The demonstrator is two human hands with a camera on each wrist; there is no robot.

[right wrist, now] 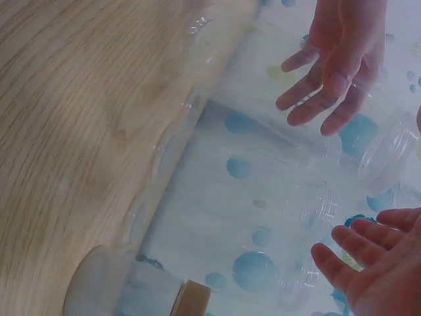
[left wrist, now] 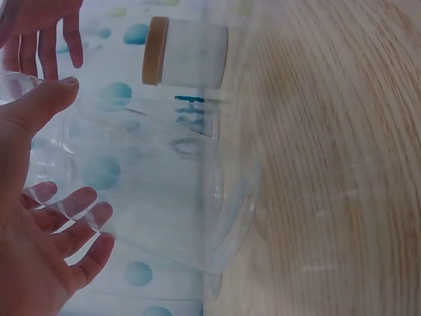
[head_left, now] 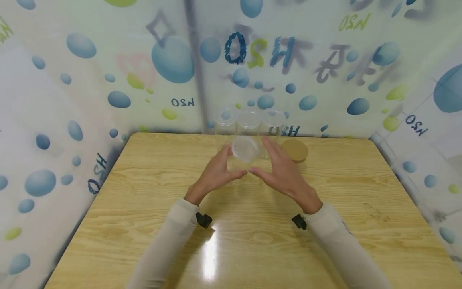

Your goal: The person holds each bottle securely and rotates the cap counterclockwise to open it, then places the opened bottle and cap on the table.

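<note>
In the head view a clear jar (head_left: 245,148) with a see-through lid stands between the two hands. My left hand (head_left: 216,170) is at its left side, with fingertips right at the lid's edge and the thumb stretched across the front. The left wrist view shows these fingers (left wrist: 82,214) spread and loosely bent, overlapping the clear wall. My right hand (head_left: 285,172) is on the other side, thumb near the left thumb, fingers apart from the lid. Its fingers (right wrist: 368,243) are extended and hold nothing in the right wrist view.
Several clear jars (head_left: 249,120) stand in a row at the table's back edge. Right of them is a jar with a brown lid (head_left: 294,150). The wooden table (head_left: 144,192) meets a patterned wall sheet (head_left: 173,60) behind.
</note>
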